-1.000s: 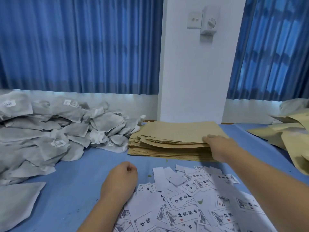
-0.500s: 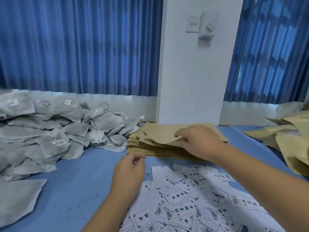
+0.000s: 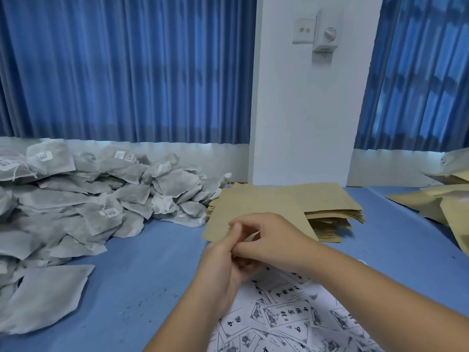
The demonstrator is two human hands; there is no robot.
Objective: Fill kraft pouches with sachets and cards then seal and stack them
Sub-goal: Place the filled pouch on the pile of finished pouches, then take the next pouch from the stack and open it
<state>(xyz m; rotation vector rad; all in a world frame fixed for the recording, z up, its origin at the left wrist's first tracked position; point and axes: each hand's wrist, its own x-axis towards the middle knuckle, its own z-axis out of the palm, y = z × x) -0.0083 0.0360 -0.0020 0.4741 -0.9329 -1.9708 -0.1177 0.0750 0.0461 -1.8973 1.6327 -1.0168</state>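
Flat kraft pouch (image 3: 256, 208) pulled off stack (image 3: 332, 199) | left hand (image 3: 223, 265), right hand (image 3: 276, 242) fingers (image 3: 235, 233) pinching it

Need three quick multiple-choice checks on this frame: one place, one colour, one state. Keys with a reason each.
1. The sachet pile lies where, relative to the pouch stack? A left of it; B right of it; C on top of it.
2. The table cover is: A red; B blue; C green.
3. The single pouch is: A lying untouched; B held by one hand only; C held by both hands.
Key: 1 A, the grey sachets heap at the stack's left edge. 2 B, the bare cloth shows blue. 3 C, the left hand and right hand both pinch its near edge.
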